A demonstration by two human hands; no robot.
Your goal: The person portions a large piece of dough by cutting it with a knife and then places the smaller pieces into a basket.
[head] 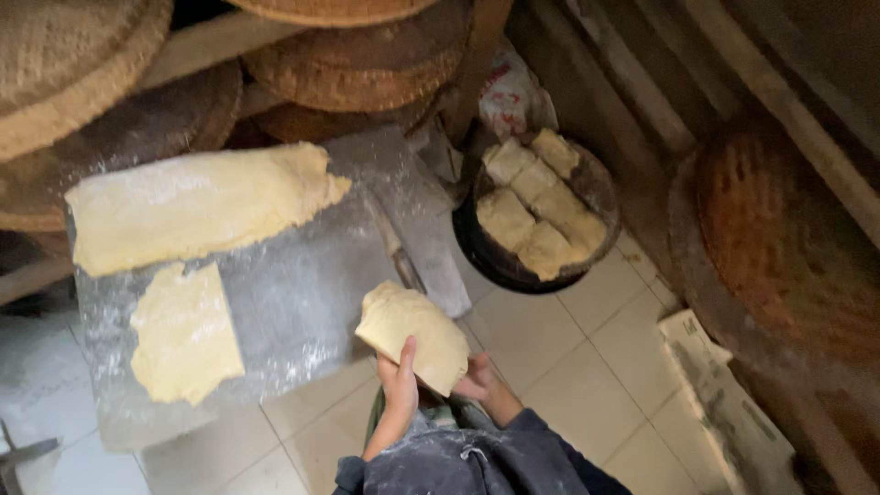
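Folded pale yellow dough slab (412, 335) sits in my two hands, held up just off the near edge of the floured grey metal surface (302, 293). I see my left hand (398, 392) under it, thumb pressed up against the dough's face and the fingers curled shut around its lower edge. My right hand (477, 378) grips the slab's lower right corner, fingers closed on it and mostly hidden behind the dough. Both flour-dusted dark sleeves (458, 463) show below.

Beyond the slab, on the far side of that surface, lies a large flat sheet of dough (197, 206), and a smaller cut sheet (183, 335) lies nearer, to the slab's left. To the slab's upper right stands a round dark bucket (477, 247) on the tiled floor (587, 367), filled to the brim with folded dough blocks (541, 206) packed touching one another.
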